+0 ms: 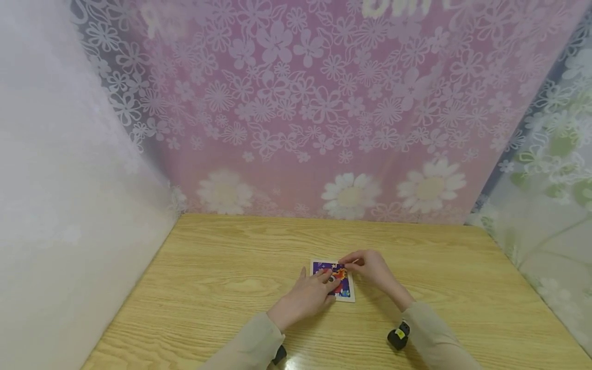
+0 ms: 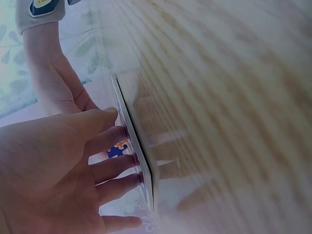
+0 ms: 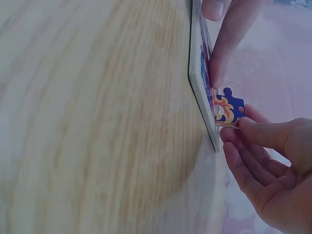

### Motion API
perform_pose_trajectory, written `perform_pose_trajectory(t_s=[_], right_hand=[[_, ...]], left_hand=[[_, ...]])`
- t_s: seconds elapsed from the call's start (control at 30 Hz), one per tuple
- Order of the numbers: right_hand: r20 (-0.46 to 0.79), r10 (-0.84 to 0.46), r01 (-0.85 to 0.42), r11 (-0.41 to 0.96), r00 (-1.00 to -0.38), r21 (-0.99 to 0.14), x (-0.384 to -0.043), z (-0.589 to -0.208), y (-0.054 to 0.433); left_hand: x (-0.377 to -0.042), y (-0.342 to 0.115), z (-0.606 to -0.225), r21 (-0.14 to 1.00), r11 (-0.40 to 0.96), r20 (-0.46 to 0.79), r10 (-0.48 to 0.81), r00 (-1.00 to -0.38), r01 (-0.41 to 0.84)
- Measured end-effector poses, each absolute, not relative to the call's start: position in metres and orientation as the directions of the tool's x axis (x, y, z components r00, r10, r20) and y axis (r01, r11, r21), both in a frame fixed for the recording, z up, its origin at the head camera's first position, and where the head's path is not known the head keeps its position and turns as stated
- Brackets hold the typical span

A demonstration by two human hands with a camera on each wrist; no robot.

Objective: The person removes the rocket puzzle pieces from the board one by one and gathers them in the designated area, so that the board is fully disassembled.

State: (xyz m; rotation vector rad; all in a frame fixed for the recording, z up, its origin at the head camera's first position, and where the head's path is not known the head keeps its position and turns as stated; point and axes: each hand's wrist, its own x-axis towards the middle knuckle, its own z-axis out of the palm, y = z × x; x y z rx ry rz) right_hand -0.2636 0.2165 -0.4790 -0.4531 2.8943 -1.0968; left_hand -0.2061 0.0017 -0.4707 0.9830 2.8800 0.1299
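Note:
A small jigsaw puzzle board [image 1: 348, 297] with a white border and a purple, red and orange picture lies flat on the table. My left hand [image 1: 306, 297] rests on it, fingers spread straight over the picture and covering much of it. At the board's far right corner, my right hand [image 1: 372, 268] pinches a jigsaw piece [image 3: 231, 106] between thumb and fingers. Dark blue with an orange and yellow swirl, the piece tilts up off the board in the right wrist view. The left wrist view shows the board's thin edge [image 2: 134, 129] beside the left fingers [image 2: 114, 168].
The wood-grain table [image 1: 222, 267] extends around the board on all sides. A pink flowered curtain [image 1: 296, 128] hangs behind it, with a pale sheet [image 1: 83, 180] on the left. A black wrist device [image 1: 399, 336] sits by the right sleeve.

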Motion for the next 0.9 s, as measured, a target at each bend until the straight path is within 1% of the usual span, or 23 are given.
perform_pose_trajectory(t_s=[0.37, 0.67, 0.9], right_hand=[[0.065, -0.23, -0.212, 0.7, -0.971, -0.682, -0.263, -0.48, 0.214], [0.017, -0.157, -0.114, 0.636, -0.987, -0.763, -0.261, -0.478, 0.219], [0.011, -0.142, -0.095, 0.602, -0.99, -0.793, -0.26, -0.475, 0.228]], left_hand=[[-0.207, 0.002, -0.473, 0.093, 0.783, -0.047, 0.62, -0.783, 0.615], [-0.209, 0.003, -0.474, 0.1, 0.785, -0.059, 0.618, -0.784, 0.611], [-0.21, 0.003, -0.473, 0.098, 0.776, -0.054, 0.629, -0.775, 0.623]])
